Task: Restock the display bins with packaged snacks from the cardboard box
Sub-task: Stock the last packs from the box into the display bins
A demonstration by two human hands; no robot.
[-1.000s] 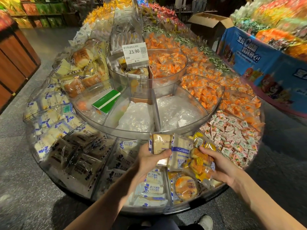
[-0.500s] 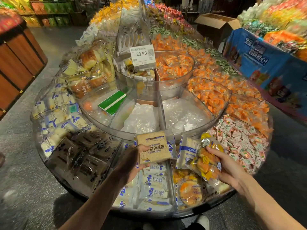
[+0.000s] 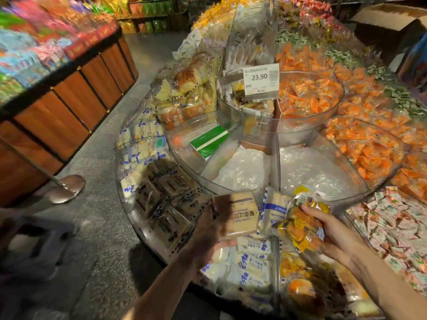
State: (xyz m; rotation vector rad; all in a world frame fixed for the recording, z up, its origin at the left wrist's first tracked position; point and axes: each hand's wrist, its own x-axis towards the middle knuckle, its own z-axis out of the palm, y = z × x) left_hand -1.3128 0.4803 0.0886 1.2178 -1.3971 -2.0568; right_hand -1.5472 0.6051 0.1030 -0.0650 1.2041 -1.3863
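Your left hand [image 3: 211, 229] grips a tan square wrapped cake packet [image 3: 241, 213] by its left edge. The fingers are curled round it and it is held flat, label up, probably so you can match it to a bin. There is blur here, so the exact finger lay is unclear.

Your right hand [image 3: 335, 234] is clamped on a bundle of yellow-and-orange clear-wrapped cake packets [image 3: 300, 227], thumb on top. A white-and-blue wrapped packet [image 3: 273, 211] sticks out on the bundle's left and seems pinned in the same grip. The right hand looks like the stock holder while the left deals singles.

Both hands hover over the near tier of the clear plastic display bins [image 3: 198, 174].
- Directly under you lie white-and-blue packets in a bin [image 3: 251, 262].
- To the right of those are round orange cakes in wrap [image 3: 298, 285].
- To the left are dark wrapped square packets [image 3: 166, 204].

Upright divider walls separate these bins, so lift over them rather than sliding across. I can't tell which bin the tan one belongs to.

Most open room is in the middle tier, just beyond the hands. Two compartments there hold only crumpled clear plastic sheet [image 3: 242, 172], and a green-and-white flat box [image 3: 209, 140] lies further left. Watch the white price card reading 23.90 [image 3: 261, 80] on the upper rim. The brown cardboard box [image 3: 388, 21] sits far right with its flaps open, well apart from your hands.
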